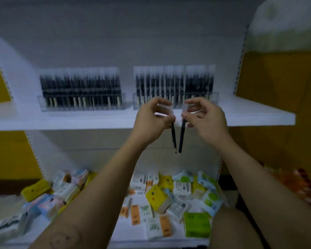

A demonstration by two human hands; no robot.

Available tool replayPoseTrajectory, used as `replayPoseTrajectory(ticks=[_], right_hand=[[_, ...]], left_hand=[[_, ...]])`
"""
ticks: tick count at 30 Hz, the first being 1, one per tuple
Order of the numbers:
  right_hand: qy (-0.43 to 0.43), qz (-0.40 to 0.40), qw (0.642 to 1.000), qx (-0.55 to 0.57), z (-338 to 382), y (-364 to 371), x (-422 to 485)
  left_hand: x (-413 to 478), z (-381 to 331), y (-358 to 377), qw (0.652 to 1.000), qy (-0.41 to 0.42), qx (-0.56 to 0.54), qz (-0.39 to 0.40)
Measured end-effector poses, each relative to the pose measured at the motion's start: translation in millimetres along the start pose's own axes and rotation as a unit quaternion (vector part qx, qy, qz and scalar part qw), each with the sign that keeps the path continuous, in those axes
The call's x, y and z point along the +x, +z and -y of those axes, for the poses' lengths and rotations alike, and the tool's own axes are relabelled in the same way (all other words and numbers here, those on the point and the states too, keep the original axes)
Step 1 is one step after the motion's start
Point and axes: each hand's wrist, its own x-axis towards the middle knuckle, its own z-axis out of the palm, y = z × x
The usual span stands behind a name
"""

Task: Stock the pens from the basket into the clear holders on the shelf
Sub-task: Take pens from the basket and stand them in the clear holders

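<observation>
Both hands are raised in front of the white shelf (258, 115), each holding one pen. The left grip (151, 119) pinches the clear-capped top of the left pen (174, 139) between thumb and curled fingers, and its dark barrel hangs down, tilted slightly rightward. The right grip (205, 119) pinches the cap end of the right pen (181, 137) in the same way, with that barrel hanging down and leaning left. The two lower tips sit just beside each other below the shelf edge, forming a narrow V. On the shelf behind the hands stand two clear holders: the left holder (40, 103) and the right holder (215, 97), both packed with upright dark pens with pale caps. The hands are nearer the right holder. Below, a lower shelf carries a loose heap of small packets (156, 194) in yellow, green, orange and white.
</observation>
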Motion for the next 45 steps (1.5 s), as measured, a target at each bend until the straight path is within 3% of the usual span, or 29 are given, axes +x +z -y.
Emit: replayPoseTrajectory(ticks=[9,18,32,45], right_hand=[[-0.061,-0.092,0.993,-0.033,24.9,-77.1,79.5],[-0.086,-0.156,0.983,-0.035,12.5,-115.9,144.1],[-0.048,-0.185,0.981,-0.030,-43.0,-113.0,192.3],[-0.025,-0.073,0.988,-0.137,-49.1,-107.5,185.6]], left_hand=[[79.2,-84.4,41.3,0.992,0.113,0.054,0.006],[148.4,-96.1,80.8,0.977,0.184,0.103,-0.036],[201.9,-62.8,111.3,0.976,0.171,0.135,-0.025],[213.9,-42.8,116.9,0.942,0.167,0.290,-0.007]])
